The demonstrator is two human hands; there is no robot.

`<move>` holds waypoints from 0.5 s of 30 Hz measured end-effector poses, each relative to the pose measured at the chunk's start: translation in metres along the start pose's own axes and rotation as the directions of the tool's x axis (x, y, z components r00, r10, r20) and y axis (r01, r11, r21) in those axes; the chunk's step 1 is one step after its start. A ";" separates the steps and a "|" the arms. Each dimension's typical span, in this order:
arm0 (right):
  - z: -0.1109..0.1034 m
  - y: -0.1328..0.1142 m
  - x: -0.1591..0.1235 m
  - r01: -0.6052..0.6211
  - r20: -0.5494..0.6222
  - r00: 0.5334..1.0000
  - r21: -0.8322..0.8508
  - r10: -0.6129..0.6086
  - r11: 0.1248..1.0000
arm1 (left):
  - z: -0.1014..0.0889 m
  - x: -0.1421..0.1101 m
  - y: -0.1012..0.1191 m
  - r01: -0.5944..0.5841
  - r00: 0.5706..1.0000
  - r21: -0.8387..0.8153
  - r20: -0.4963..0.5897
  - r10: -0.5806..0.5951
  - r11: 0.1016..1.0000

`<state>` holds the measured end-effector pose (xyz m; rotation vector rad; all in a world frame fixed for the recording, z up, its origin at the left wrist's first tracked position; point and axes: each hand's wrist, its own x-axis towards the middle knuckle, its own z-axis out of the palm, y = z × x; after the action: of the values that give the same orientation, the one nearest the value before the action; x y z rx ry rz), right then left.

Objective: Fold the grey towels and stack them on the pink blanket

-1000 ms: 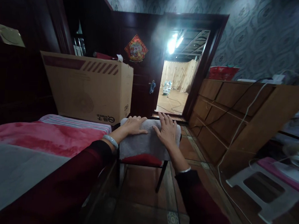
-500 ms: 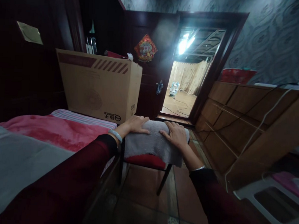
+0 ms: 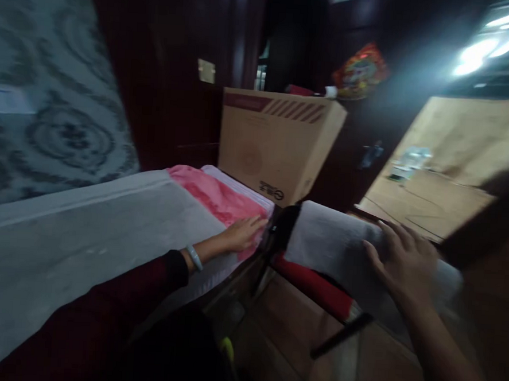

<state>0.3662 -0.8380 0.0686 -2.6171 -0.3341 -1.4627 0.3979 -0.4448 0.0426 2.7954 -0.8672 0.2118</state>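
A grey cloth (image 3: 325,232) hangs over the back of a chair with a red seat (image 3: 313,286). My right hand (image 3: 409,266) lies over the top of that cloth, fingers spread and thumb apart, slightly blurred. On the bed's near edge, my left hand (image 3: 244,234) is stretched out flat at the pink blanket (image 3: 213,191), with nothing in it. Whether its fingers press on the blanket or hover just over it, I cannot tell. A grey cover (image 3: 105,239) spreads across the rest of the bed, under my left forearm.
Beyond the bed's end stands a large cardboard box (image 3: 266,139). Behind the chair a dark door (image 3: 357,128) with a red diamond decoration (image 3: 360,73) adjoins a bright doorway with a tiled floor (image 3: 444,196). Patterned wallpaper (image 3: 68,133) covers the left wall.
My left hand has left the cloth on the chair and moved left to the bed. My right hand stays on the cloth. The view has swung left.
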 end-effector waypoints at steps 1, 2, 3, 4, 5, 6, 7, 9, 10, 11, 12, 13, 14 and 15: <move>0.007 -0.017 -0.003 0.037 -0.056 0.998 0.091 -0.032 0.995 | 0.004 -0.028 -0.008 0.033 0.999 -0.016 0.025 -0.032 0.999; 0.016 -0.038 -0.008 0.072 -0.066 0.996 0.212 -0.059 0.975 | 0.006 -0.056 -0.017 0.072 0.997 -0.028 0.035 -0.071 0.997; 0.027 -0.062 -0.013 0.079 -0.020 0.997 0.336 -0.077 0.938 | 0.008 -0.084 -0.025 0.121 0.992 -0.035 0.028 -0.120 0.992; 0.040 -0.089 -0.019 0.070 0.052 0.993 0.476 -0.107 0.877 | 0.007 -0.113 -0.033 0.181 0.983 -0.036 0.008 -0.181 0.983; 0.056 -0.116 -0.026 0.051 0.133 0.977 0.607 -0.164 0.793 | 0.006 -0.141 -0.041 0.252 0.967 -0.033 -0.027 -0.253 0.967; 0.075 -0.143 -0.033 0.003 0.203 0.956 0.711 -0.210 0.704 | 0.003 -0.171 -0.049 0.329 0.941 -0.028 -0.070 -0.330 0.944; 0.096 -0.169 -0.039 -0.043 0.251 0.934 0.785 -0.253 0.618 | -0.002 -0.201 -0.056 0.408 0.907 -0.021 -0.108 -0.408 0.913; 0.140 -0.212 -0.051 -0.170 0.340 0.900 0.850 -0.273 0.498 | -0.012 -0.263 -0.066 0.568 0.812 0.001 -0.168 -0.559 0.823; 0.162 -0.230 -0.056 -0.243 0.385 0.890 0.853 -0.243 0.461 | -0.017 -0.294 -0.068 0.641 0.754 0.015 -0.193 -0.627 0.767; 0.183 -0.245 -0.061 -0.301 0.423 0.880 0.848 -0.217 0.436 | -0.022 -0.327 -0.067 0.710 0.691 0.028 -0.214 -0.690 0.703; 0.201 -0.258 -0.065 -0.346 0.460 0.865 0.836 -0.200 0.427 | -0.026 -0.358 -0.064 0.773 0.623 0.038 -0.235 -0.746 0.633; 0.218 -0.268 -0.068 -0.376 0.491 0.852 0.815 -0.181 0.441 | -0.028 -0.390 -0.059 0.829 0.549 0.047 -0.256 -0.795 0.557; 0.231 -0.276 -0.072 -0.386 0.510 0.845 0.790 -0.162 0.475 | -0.030 -0.420 -0.051 0.879 0.469 0.052 -0.277 -0.839 0.474; 0.243 -0.281 -0.074 -0.371 0.515 0.842 0.769 -0.160 0.521 | -0.031 -0.448 -0.042 0.922 0.381 0.054 -0.299 -0.875 0.383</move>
<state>0.4577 -0.5235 -0.1214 -2.0222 -0.7061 -0.2602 0.0538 -0.1609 -0.0220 2.8640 0.8901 0.4233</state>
